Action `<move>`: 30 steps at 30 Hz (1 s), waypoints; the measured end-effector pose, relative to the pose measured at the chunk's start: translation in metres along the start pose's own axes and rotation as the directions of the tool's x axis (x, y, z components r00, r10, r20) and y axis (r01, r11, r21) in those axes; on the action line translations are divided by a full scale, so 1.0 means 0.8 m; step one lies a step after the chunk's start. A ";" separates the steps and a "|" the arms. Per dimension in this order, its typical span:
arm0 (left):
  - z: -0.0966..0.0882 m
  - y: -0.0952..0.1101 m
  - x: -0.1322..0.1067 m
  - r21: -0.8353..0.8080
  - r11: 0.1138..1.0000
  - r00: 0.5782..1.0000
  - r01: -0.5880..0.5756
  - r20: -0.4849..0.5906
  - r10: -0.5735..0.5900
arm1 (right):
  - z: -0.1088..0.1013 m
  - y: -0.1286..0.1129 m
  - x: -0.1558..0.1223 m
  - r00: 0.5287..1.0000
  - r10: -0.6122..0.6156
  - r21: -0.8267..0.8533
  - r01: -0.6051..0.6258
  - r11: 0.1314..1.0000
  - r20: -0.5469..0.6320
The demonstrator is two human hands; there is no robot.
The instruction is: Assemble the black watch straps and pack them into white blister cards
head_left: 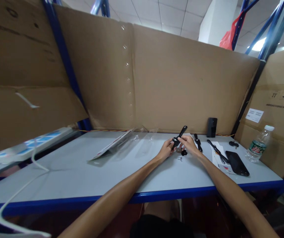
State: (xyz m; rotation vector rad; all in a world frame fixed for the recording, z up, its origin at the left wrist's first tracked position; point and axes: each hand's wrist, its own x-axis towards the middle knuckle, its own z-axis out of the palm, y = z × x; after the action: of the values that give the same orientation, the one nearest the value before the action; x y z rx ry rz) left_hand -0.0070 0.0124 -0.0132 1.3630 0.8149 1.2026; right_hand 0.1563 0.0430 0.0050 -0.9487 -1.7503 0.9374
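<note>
In the head view, a small black piece (182,131) with a long, narrow, strap-like end points up and to the right from between my hands. My left hand (166,149) is closed around its lower part. My right hand (188,144) pinches it from the other side; my fingers hide part of it. Just below my hands lie a few small dark parts (184,153) and some tiny silvery pieces (180,159), too small to name. Another black strap-like piece (198,143) lies on the table just right of my right hand.
On the grey table (82,181) are clear plastic packaging (145,142) with a card (110,147), a black phone (237,163), a coiled black cable (217,151), keys (233,144), a water bottle (258,145) and an upright black box (211,127). A power strip (40,143) lies left; cardboard (181,79) walls the back.
</note>
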 end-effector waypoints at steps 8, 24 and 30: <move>0.000 0.000 -0.003 0.006 1.000 1.000 -0.003 0.016 0.003 | 0.004 0.010 0.003 0.999 -0.018 -0.069 0.015 0.998 -0.045; -0.005 0.016 -0.004 -0.118 0.992 0.997 0.049 0.067 -0.042 | 0.000 -0.001 0.003 1.000 -0.027 0.058 0.026 0.998 0.012; -0.010 0.012 -0.002 0.028 0.996 0.990 0.081 0.112 -0.084 | 0.004 0.009 0.004 0.992 -0.048 -0.048 0.043 0.998 -0.112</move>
State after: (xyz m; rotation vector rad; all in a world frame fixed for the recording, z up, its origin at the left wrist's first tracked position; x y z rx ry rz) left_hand -0.0164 0.0114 -0.0052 1.3902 0.7997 1.0451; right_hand 0.1537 0.0484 -0.0007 -0.9687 -1.6964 0.8017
